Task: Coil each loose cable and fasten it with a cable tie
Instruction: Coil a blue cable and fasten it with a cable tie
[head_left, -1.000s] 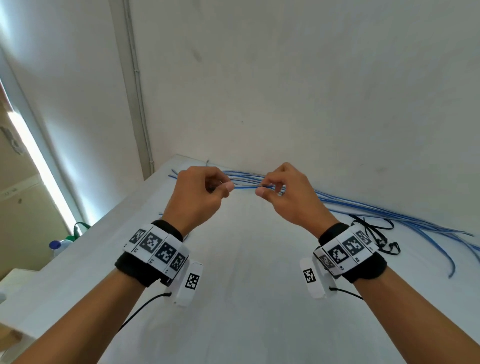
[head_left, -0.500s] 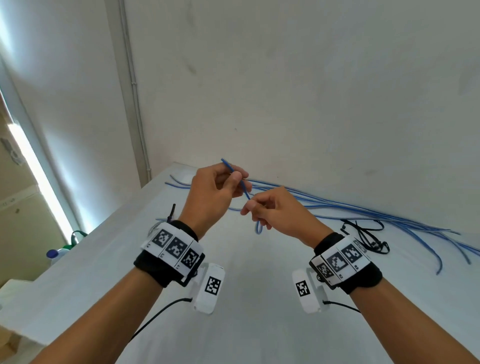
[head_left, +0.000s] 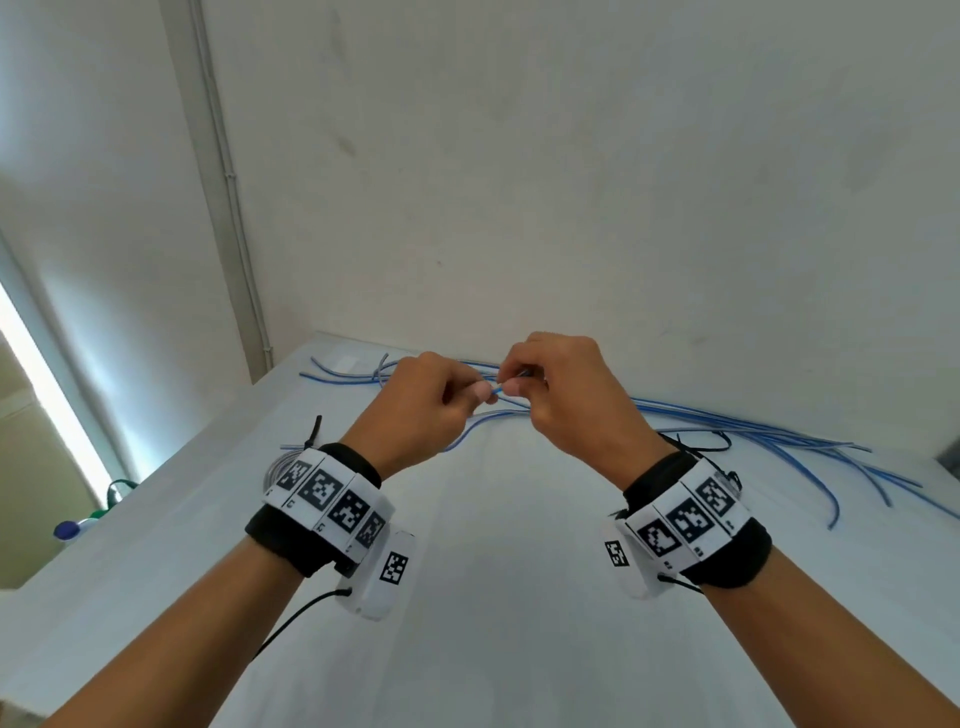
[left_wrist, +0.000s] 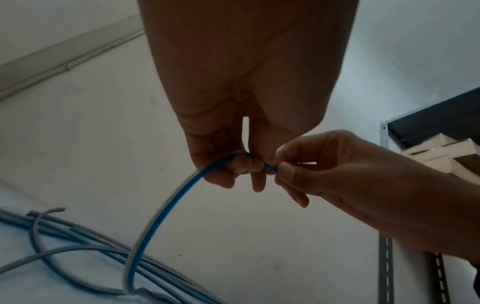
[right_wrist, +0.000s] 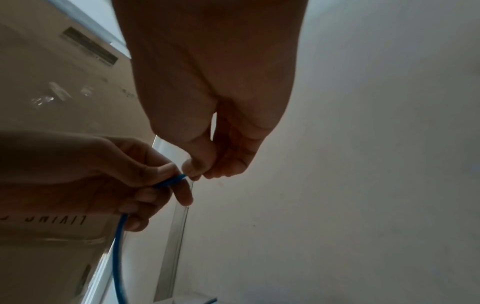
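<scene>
Both hands are raised above the white table (head_left: 493, 597) with their fingertips meeting. My left hand (head_left: 485, 392) pinches a blue cable (left_wrist: 161, 216) near its end; the cable arcs down from its fingers (left_wrist: 241, 164) to the table. My right hand (head_left: 514, 384) pinches the short cable tip (left_wrist: 270, 169) just beside the left thumb. In the right wrist view the cable (right_wrist: 118, 246) hangs below the left hand (right_wrist: 145, 185). More loose blue cables (head_left: 753, 436) lie along the wall. Black cable ties (head_left: 722, 444) lie behind the right wrist.
A grey coil (head_left: 278, 467) with a black tie lies behind my left wrist. A metal shelf (left_wrist: 384, 144) with boxes stands to the right. Past the table's left edge a blue-capped bottle (head_left: 67, 530) stands lower down. The wall (head_left: 571, 208) rises right behind the table.
The left hand held the cable end pointing up while the right hand held a loop lower down. Now both hands are level and pinch the cable's tip between them.
</scene>
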